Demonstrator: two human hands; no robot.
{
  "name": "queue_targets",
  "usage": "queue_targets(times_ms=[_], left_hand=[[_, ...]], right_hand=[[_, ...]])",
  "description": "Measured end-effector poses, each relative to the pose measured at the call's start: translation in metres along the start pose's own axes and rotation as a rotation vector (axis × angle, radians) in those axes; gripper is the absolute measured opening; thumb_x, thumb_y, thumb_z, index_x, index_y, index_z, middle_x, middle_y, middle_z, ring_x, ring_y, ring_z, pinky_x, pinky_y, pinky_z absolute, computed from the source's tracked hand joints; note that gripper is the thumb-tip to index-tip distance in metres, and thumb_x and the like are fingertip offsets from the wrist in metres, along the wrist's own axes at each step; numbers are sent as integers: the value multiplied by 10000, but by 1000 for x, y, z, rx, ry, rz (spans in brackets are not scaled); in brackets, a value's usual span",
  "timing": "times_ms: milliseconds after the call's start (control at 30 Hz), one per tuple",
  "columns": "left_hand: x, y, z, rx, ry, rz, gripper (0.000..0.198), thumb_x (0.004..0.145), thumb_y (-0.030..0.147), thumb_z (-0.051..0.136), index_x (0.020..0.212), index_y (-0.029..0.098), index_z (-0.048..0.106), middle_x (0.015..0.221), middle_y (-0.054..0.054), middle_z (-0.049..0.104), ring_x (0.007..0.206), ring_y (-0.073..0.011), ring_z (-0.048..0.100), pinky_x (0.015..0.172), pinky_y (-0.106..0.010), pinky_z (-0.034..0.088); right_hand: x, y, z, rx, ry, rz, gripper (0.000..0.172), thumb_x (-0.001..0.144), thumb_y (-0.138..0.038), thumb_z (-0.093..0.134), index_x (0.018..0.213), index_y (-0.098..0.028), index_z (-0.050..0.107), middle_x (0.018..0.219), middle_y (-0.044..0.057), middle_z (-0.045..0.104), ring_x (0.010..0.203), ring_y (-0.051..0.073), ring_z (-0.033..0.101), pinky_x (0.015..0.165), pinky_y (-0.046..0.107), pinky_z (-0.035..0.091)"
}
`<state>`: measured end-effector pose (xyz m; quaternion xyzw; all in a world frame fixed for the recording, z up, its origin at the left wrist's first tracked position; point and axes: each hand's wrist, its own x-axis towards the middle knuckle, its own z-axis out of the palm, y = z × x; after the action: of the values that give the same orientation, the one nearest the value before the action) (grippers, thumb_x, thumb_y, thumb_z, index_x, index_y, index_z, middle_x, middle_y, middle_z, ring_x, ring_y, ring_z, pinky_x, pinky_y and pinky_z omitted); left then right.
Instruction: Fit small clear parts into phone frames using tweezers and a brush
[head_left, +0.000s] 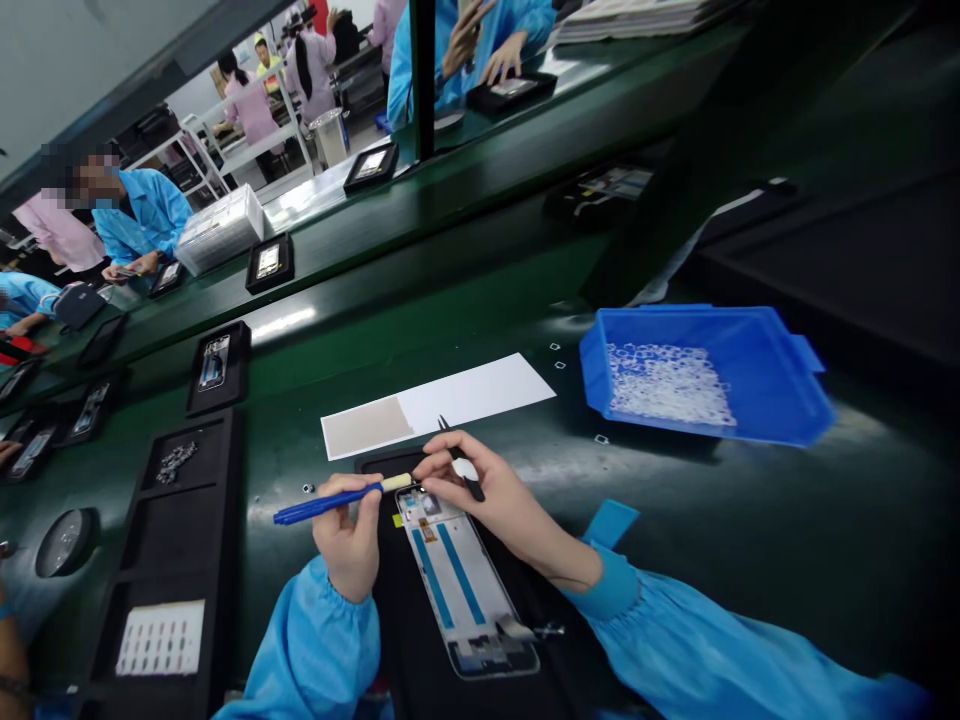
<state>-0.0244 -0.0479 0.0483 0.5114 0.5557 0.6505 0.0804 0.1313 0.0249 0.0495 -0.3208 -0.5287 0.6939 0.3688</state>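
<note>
My left hand [349,535] is closed round a blue pen-like tool [326,505] with a cream end, held almost level and pointing right. Black tweezers [474,487] lie in my right hand [487,480], their points facing away from me. The fingertips of that hand are pinched together at the pen's cream end; any tiny part between them is too small to make out. A white cover shows on one finger. Below both hands, an open phone frame [465,580] with two blue strips rests on a black tray [405,640].
Beyond my hands lies a white sheet [480,390] with a beige patch. A blue bin [780,390] of small white pieces stands right, with several loose pieces beside it. At left are a compartmented black tray [161,530] and a round dish [64,543]. Co-workers sit across the raised ledge.
</note>
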Motion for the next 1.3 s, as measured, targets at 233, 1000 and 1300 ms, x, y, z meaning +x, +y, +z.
queue_targets(times_ms=[233, 1000, 1300], left_hand=[[-2, -2, -1, 127, -112, 271, 88, 846, 183, 699, 901, 195, 631, 810, -26, 735, 723, -169, 723, 653, -281, 591], [5, -1, 8, -217, 37, -502, 404, 722, 500, 780, 824, 163, 582, 716, -31, 734, 526, -152, 694, 551, -245, 593], [4, -8, 1, -178, 45, -428, 315, 791, 420, 745, 884, 162, 590, 764, -38, 742, 567, -143, 699, 593, -257, 607]], right_hand=[[-2, 12, 4, -123, 74, -100, 238, 819, -362, 666, 971, -230, 539, 819, 37, 708, 754, 198, 672, 709, 346, 553], [-2, 0, 6, -110, 94, -165, 188, 818, -302, 606, 958, -235, 500, 748, -10, 592, 656, 145, 569, 647, 299, 484], [3, -49, -135, -1182, 884, -287, 134, 866, -229, 518, 962, -215, 611, 807, 104, 637, 822, 283, 605, 735, 427, 461]])
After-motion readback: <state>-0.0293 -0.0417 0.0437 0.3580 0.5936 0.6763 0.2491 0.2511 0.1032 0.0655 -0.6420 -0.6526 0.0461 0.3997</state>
